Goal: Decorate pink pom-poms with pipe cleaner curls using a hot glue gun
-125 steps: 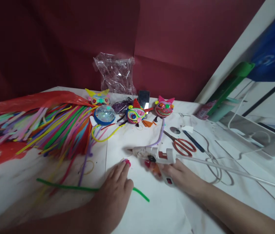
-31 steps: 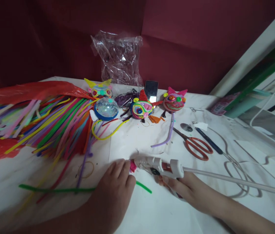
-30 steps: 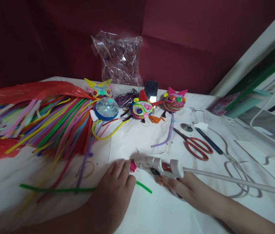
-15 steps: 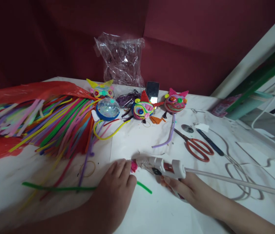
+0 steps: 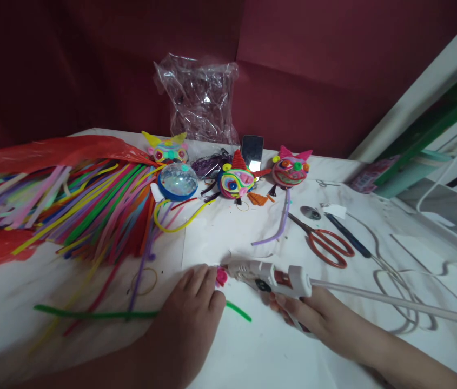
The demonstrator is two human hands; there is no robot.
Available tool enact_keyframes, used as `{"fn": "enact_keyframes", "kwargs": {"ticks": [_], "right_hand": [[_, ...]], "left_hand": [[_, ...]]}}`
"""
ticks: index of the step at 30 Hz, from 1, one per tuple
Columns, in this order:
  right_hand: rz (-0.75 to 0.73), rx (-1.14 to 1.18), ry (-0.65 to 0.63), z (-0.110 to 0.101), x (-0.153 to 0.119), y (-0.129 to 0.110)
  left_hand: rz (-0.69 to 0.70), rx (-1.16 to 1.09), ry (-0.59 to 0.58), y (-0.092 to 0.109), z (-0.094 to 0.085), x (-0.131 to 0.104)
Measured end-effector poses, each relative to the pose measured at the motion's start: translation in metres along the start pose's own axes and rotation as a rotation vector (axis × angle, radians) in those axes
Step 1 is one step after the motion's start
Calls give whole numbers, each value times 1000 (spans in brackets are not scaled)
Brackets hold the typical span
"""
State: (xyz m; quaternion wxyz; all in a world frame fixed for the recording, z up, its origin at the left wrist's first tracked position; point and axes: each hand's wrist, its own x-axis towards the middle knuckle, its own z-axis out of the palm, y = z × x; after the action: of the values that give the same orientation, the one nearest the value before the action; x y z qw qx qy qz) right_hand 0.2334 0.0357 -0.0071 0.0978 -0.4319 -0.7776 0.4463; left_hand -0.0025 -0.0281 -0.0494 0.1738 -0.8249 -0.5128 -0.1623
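My right hand [image 5: 303, 313] is wrapped round the handle of a white hot glue gun [image 5: 271, 276], with a long glue stick [image 5: 374, 294] sticking out of its back. The gun's nozzle points left, at a small pink piece [image 5: 221, 276] that looks coiled. Against that piece, my left hand [image 5: 196, 305] is closed, fingers together and bent down to the paper; its fingertips are partly hidden. A green pipe cleaner [image 5: 94, 313] lies under the left hand, one end showing at its right.
Several decorated animal heads [image 5: 291, 168] stand at the back by a clear half-sphere [image 5: 178, 181] and a phone [image 5: 251, 151]. Pipe cleaners [image 5: 102, 205] spill from a red bag [image 5: 61, 148] at left. Red-handled scissors [image 5: 329, 246], a dark blue pen-like tool [image 5: 348, 236] and a cord [image 5: 394, 289] lie at right.
The glue gun's nozzle has drawn slightly right from the pink piece, which shows a little more. My left hand holds nearly the same place.
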Motion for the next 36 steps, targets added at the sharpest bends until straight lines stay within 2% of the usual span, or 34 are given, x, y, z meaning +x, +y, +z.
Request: {"fn": "enact_keyframes", "kwargs": {"ticks": [5,8,11,14,17,22,27,31,36], "right_hand": [[41,35,-10,0,-1,2],[54,151,-36,0,-1,2],[-26,326,-36,-1,0,4],[-77,407,4,-3,0,7],[-37,390,19,-3,0,8],[-27,154,65,0,-2,1],[-27,61,28,0,0,-6],[-16,82,10,1,2,-5],[8,305,-4,0,3,3]], "left_hand": [[-16,3,6,1,0,1],[-14,-3,18,1,0,1],[-5,-1,32,0,1,1],[-2,9,16,0,2,0],[-10,10,-1,1,1,0],[-9,8,-30,1,-4,1],[-10,-2,-44,1,-4,1],[-20,-13,-59,1,-1,0],[-10,-7,-50,0,-2,1]]}}
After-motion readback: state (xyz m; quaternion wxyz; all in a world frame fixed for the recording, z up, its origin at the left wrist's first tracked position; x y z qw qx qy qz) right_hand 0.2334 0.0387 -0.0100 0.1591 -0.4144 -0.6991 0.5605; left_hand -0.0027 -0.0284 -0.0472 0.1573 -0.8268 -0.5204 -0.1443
